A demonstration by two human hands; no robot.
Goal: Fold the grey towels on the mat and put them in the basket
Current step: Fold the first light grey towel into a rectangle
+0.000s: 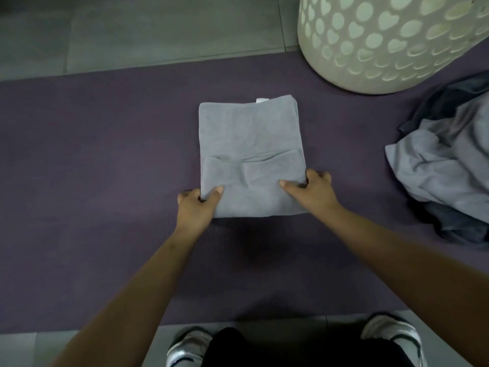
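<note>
A light grey towel [248,133], folded into a narrow rectangle with a white tag at its far edge, lies in the middle of the purple mat [92,160]. Its near end is doubled over toward the far end. My left hand [198,205] pinches the near left corner of that doubled part, thumb on top. My right hand [309,190] pinches the near right corner the same way. A cream basket [391,41] with round and heart-shaped holes stands at the far right on the mat's edge.
A crumpled pile of grey and darker grey towels [449,165] lies at the right edge of the mat. Grey floor tiles [132,30] run beyond the mat. My shoes [188,348] stand just off the mat's near edge.
</note>
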